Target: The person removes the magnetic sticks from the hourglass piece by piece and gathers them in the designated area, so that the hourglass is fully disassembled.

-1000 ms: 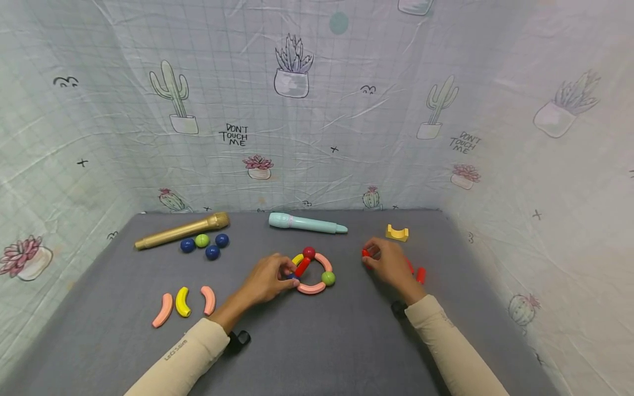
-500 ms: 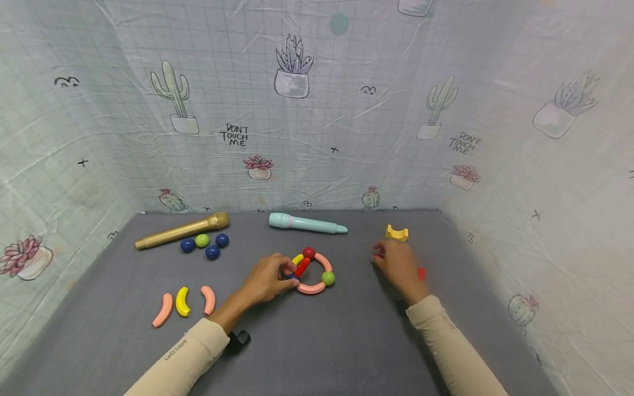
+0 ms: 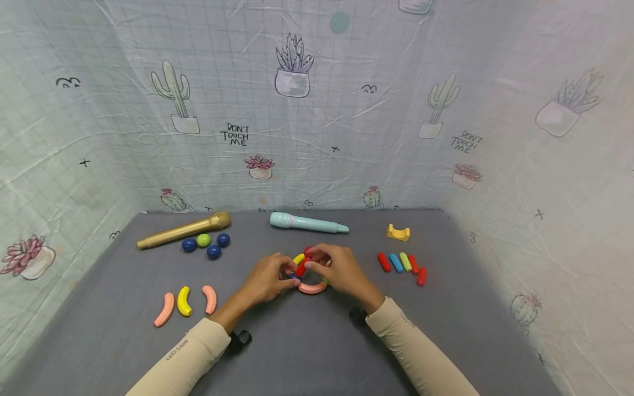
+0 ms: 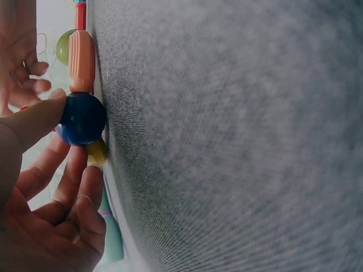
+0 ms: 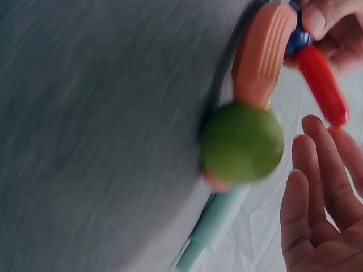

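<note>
At the near side, on the grey cloth-covered tabletop [image 3: 307,341], a pink ribbed, curved bar [image 3: 312,289] runs between a glossy dark blue ball [image 4: 83,120] on the left and a glossy green ball [image 5: 243,143] on the right. The left hand [image 3: 269,278] pinches the blue ball between thumb and fingers. From that ball a glossy red straight rod [image 3: 301,268] slants up off the table, and the relation that seems to count is between its free upper end and the right hand [image 3: 342,269]. That end lies just beside the right fingertips, on the hand's left; whether they touch is unclear. The right fingers are extended and loose, apparently gripping nothing. So the left hand is nearer the rod's foot, the right nearer its tip. The rod's long axis points away from the blue ball, upward and rightward, leaning in over the pieces. Just beyond stand a yellow curved bar [image 3: 299,258] and a partly hidden dark red ball [image 3: 308,251]; farther back lies a pale teal microphone-shaped object [image 3: 309,222].
</note>
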The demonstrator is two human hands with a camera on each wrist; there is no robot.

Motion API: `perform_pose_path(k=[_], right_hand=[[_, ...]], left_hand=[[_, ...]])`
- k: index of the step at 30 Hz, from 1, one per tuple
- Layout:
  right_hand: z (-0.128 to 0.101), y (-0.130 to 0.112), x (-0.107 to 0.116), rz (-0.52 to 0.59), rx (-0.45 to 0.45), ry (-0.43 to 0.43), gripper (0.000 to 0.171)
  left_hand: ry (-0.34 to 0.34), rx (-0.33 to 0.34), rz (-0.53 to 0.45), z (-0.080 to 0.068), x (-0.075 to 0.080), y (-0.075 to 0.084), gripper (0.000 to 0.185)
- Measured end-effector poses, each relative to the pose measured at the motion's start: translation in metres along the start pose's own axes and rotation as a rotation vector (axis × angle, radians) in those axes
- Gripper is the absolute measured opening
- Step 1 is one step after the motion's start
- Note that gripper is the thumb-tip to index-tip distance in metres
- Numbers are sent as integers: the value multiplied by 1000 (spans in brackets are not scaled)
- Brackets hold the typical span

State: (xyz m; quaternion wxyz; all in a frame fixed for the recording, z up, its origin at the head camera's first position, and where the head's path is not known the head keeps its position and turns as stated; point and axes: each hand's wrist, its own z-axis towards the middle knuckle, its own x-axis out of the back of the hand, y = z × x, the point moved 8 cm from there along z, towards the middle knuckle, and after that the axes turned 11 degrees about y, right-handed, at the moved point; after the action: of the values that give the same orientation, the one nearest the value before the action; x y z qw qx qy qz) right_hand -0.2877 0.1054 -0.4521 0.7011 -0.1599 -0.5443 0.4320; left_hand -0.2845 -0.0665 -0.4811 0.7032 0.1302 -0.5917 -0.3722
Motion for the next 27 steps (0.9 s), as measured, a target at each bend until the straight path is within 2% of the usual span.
perform_pose_path(k=[3, 9, 15, 21, 27], right_hand=[[2, -7, -9, 10, 11, -10, 31], [2, -16, -12, 19, 42, 28, 17], [4, -15, -9, 39, -4, 66, 11], [6, -9, 4, 49, -35, 95, 17], [5, 14, 33, 17, -91, 149, 14]], left_hand=[[4, -10, -1, 0, 1, 1, 23], [13, -15, -1, -1, 1, 1, 22], [15, -10, 10, -1, 2, 0, 24], [1, 0, -9, -2, 1, 1, 20], [-11, 21, -21, -2, 0, -1, 18]])
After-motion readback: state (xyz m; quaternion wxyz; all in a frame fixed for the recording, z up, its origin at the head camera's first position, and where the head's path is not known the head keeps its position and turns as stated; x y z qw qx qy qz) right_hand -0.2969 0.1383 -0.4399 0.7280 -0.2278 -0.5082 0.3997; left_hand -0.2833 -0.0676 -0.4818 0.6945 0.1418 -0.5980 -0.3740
